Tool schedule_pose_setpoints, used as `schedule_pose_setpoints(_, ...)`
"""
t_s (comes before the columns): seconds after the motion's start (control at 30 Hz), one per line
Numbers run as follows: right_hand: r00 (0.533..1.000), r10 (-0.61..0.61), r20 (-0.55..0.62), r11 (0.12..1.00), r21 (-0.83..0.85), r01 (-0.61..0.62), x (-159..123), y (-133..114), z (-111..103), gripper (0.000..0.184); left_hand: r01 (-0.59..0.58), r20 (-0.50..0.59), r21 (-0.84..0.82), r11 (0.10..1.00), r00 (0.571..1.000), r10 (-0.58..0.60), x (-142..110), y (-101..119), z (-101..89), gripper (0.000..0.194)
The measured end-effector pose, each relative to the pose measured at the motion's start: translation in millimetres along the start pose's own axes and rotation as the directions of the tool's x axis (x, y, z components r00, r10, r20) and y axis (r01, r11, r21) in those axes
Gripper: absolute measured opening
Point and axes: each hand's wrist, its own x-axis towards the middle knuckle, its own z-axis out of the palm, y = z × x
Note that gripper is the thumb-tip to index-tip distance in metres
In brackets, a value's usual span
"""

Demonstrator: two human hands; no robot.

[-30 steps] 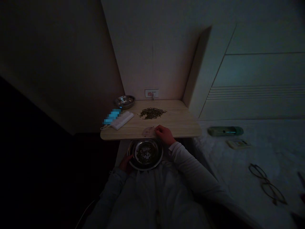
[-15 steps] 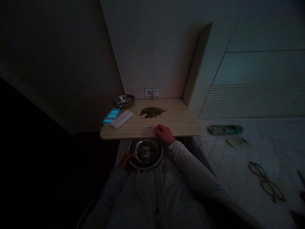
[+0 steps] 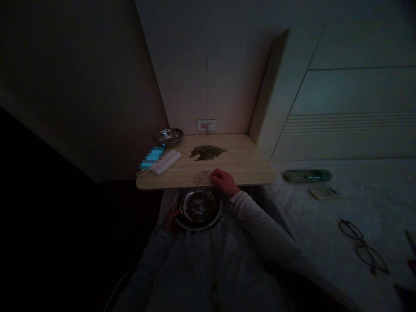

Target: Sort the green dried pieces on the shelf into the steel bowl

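In the head view, your left hand (image 3: 170, 222) is closed on the left rim of a steel bowl (image 3: 213, 214), which sits over your lap, just below the front edge of the wooden table (image 3: 247, 164). Dark bits (image 3: 196, 210) lie inside it. Your right hand (image 3: 225, 181) is at the table's front edge, fingers curled in with their tips close together, beside a clear round piece (image 3: 202, 178); you can't be sure from here whether they pinch anything.

The likeliest trouble is a tipped bowl: only 1 hand is seen on its rim, so a slip or a shift of your legs could spill the bits. The clear piece lies so near the table's edge that a nudge from your wrist might push it off. A sleeve dragged across the table could scatter the dark pile (image 3: 208, 152) at its middle, and dim light makes stray bits easy to miss.

The table has pale wood grain and rounded front corners. At its left are a 2nd steel bowl (image 3: 177, 139), a lit device (image 3: 152, 157) and a white power strip (image 3: 167, 162). A wall socket (image 3: 206, 125) is behind the table; right of it, a bed (image 3: 302, 225) holds a green bottle (image 3: 307, 176) and glasses (image 3: 364, 245).
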Motion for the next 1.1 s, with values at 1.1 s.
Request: schedule_pose_setpoints(1.1,1.000,-0.007,0.025,0.995,-0.101,0.010,-1.2,-1.9,0.1,0.016,0.064,-0.076,0.007,0.998,0.995,-0.063,7.6,-6.6,-2.6,0.022)
